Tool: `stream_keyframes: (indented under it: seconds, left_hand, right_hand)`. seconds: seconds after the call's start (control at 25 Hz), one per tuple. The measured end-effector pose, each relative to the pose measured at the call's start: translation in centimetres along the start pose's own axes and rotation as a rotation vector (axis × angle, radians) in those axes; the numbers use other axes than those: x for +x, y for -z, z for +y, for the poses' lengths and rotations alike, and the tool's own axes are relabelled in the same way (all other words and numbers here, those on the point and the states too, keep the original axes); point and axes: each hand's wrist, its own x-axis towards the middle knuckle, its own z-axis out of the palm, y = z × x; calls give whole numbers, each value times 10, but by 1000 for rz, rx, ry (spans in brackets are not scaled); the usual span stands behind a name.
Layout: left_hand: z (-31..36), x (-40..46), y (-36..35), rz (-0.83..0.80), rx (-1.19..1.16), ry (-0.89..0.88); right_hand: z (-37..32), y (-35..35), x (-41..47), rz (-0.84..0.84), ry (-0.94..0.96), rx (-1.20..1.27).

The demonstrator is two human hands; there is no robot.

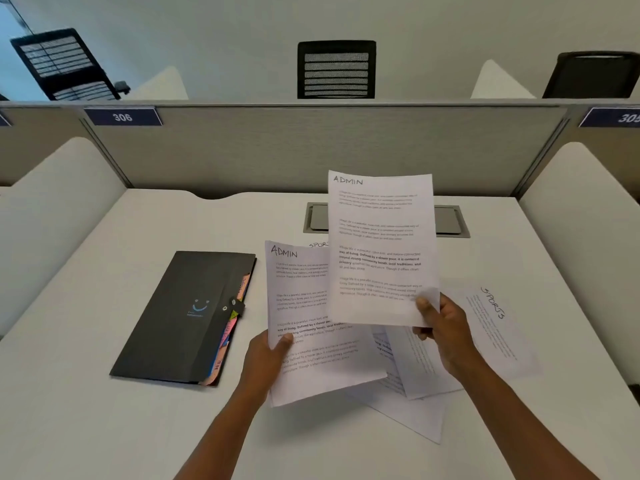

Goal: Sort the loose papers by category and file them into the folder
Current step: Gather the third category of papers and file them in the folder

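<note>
White printed sheets fill both your hands above the desk (pixel 104 427). Your right hand (pixel 441 327) pinches the lower right corner of a sheet headed ADMIN (pixel 381 244), thumb on its face, holding it upright so that it covers the middle of the grey cable hatch (pixel 448 220). Your left hand (pixel 266 358) grips the left edge of a second ADMIN sheet (pixel 304 323), thumb on top; its right side is hidden behind the raised sheet. Between the two, only the letters SPOR show on a page lying behind them (pixel 318 244). Under your right wrist several loose papers (pixel 415 403) overlap, their headings covered and their print too small to read. To the right, a sheet marked SPORTS (pixel 495 327) lies flat and turned sideways. The black folder (pixel 183 317) lies closed on the desk left of your hands, apart from the papers, coloured tabs poking from its right edge; one tab reads HR, the others are unclear.
</note>
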Motion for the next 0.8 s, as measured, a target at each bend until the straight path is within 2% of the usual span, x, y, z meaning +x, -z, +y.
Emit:
stream_keyframes:
  seconds: [0.2, 0.48, 0.8]
  left_hand:
    - [7, -6, -4, 2, -33, 9]
    - [17, -8, -3, -36, -144, -11]
    - [19, -10, -4, -84, -189, 0]
  right_hand:
    - [19, -4, -19, -122, -21, -188]
    - [37, -19, -40, -194, -15, -400]
    - [33, -34, -49, -128, 60, -419]
